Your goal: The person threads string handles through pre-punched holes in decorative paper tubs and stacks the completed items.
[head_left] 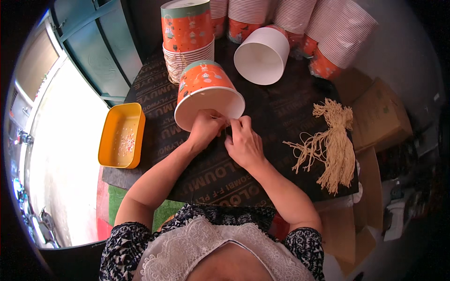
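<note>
Pale printed lettering (pixel 213 173) repeats in slanting rows over the dark table (pixel 300 96), largest toward the near edge. An orange paper bucket (pixel 205 84) lies tilted left of the table's middle, its white-rimmed mouth toward the person; small pale figures decorate its wall, and a teal band circles its base.

The left hand (pixel 206 127) is at the near part of the rim, wrist bent, fingers curled with their tips drawn together. The right hand (pixel 246 143) meets it there, thumb and forefinger bent inward with a narrow gap. What either set of fingertips grips is too small and hidden to tell.

A yellow tray (pixel 108 136) sits at the left edge, above the near left corner, with small white and reddish bits (pixel 126 144) inside. At the right edge lies a bundle of cream strings (pixel 340 154), loose strands trailing inward; lettered board shows between it and the right hand. Toward the far edge, a white-lined bucket (pixel 258 61) lies on its side, just beside the worked one. A bucket stack (pixel 187 33) stands at the far left, close behind the worked bucket, and further stacks (pixel 342 37) crowd the far right. Cardboard boxes (pixel 384 114) stand beyond the right edge.
</note>
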Available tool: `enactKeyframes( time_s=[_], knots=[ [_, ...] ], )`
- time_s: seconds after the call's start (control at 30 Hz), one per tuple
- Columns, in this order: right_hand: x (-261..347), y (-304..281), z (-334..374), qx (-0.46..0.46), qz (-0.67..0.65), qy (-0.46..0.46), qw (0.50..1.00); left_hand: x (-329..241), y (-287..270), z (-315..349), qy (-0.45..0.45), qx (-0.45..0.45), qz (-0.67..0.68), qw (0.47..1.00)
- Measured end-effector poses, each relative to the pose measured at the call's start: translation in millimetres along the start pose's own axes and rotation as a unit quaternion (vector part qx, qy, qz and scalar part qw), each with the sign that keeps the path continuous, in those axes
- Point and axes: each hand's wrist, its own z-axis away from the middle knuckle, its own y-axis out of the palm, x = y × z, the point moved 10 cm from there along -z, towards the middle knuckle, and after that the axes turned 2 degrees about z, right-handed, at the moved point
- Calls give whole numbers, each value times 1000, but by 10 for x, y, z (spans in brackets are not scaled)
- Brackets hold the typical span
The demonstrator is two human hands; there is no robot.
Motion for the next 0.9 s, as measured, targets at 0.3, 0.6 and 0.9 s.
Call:
enactKeyframes(
  time_s=[0.3,0.6,0.9],
  knots=[
    [-70,33,-54,-48,-9,2,999,141,26,-8,-9,-2,20,1000],
    [-259,19,-70,-92,-172,34,980,149,79,33,-48,39,33,998],
    [-303,171,-39,-56,-276,94,955,130,105,43,-45,47,37,997]
  ],
)
